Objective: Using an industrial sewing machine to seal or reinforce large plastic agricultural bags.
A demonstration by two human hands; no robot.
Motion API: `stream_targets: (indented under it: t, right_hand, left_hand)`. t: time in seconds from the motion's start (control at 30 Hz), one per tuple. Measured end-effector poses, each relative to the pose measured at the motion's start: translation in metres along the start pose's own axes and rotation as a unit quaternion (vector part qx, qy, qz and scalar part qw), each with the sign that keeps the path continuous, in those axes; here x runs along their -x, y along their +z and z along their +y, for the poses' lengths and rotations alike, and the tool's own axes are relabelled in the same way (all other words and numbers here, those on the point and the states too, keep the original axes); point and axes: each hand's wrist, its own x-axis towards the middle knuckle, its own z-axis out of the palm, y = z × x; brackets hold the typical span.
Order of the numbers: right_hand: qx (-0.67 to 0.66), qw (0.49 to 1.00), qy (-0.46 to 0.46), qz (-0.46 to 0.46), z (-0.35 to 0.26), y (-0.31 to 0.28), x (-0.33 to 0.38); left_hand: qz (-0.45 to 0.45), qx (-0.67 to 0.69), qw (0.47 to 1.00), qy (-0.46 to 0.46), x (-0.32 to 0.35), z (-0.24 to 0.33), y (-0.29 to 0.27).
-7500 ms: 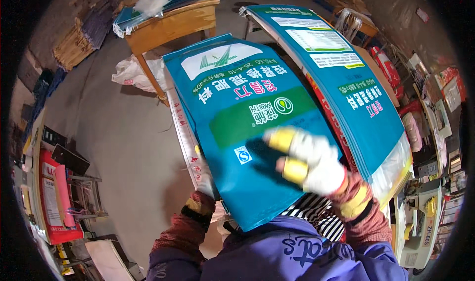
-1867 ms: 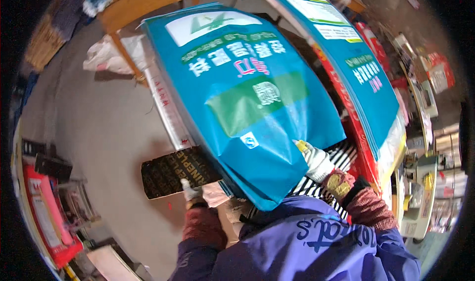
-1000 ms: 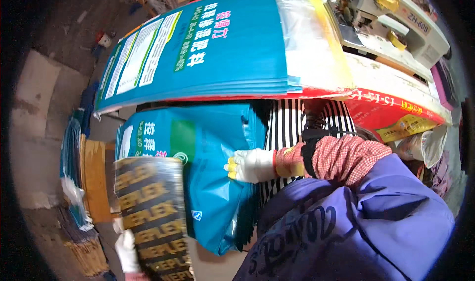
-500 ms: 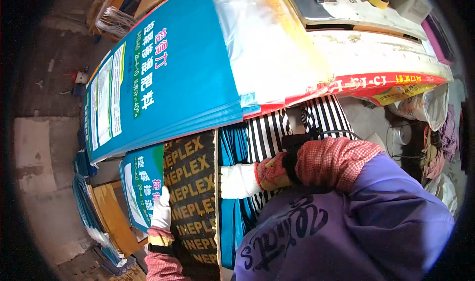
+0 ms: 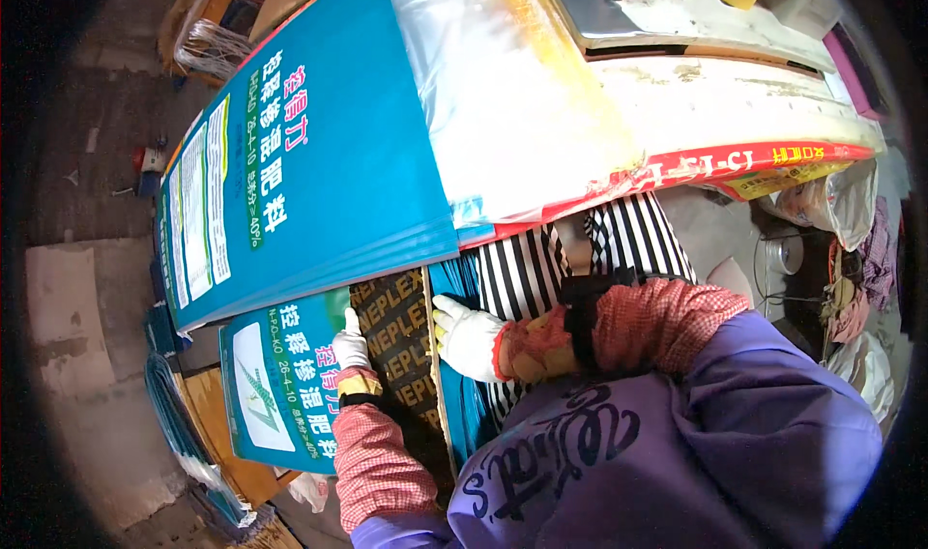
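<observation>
On the far left a small blue printed sack (image 5: 275,385) stands on edge, just below the big stack of blue sacks (image 5: 309,177) that slopes across the top of the view. The person's left forearm, in a red-checked sleeve (image 5: 372,467), rises from the lower edge and ends in the white-gloved left hand (image 5: 350,348). That hand points upward with its fingers together, pressed flat where the small blue printed sack meets the dark lettered board (image 5: 401,351). Its fingertips almost reach the lower edge of the stack. Whether the thumb hooks behind the board, I cannot tell.

The dark lettered board stands upright between the two hands, its top tucked under the stack of blue sacks, its lower part hidden behind the left sleeve.

Right of the board, a bundle of folded blue sack edges (image 5: 462,356) runs down beside it. The right hand (image 5: 469,336), also in a white glove with a yellow cuff (image 5: 527,346), comes in sideways from the right. Its fingers are spread and lie open-palmed against that bundle, the fingertips just touching the board's right edge. It clamps nothing. The two hands are apart, with the board's width between them.

Behind the right wrist hangs black-and-white striped cloth (image 5: 541,269). Further right, beyond the stack, lie a clear-ended sack (image 5: 503,104) and a red-edged sack (image 5: 735,158) on the worktop (image 5: 677,17).
</observation>
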Motion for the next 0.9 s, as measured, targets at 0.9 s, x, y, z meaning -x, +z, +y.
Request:
stream_targets:
  t: [0.9]
  right_hand:
    - [-0.458, 0.774, 0.105, 0.424, 0.127, -0.165, 0.144]
  left_hand:
    - [0.042, 0.181, 0.964, 0.191, -0.119, 0.408, -0.287]
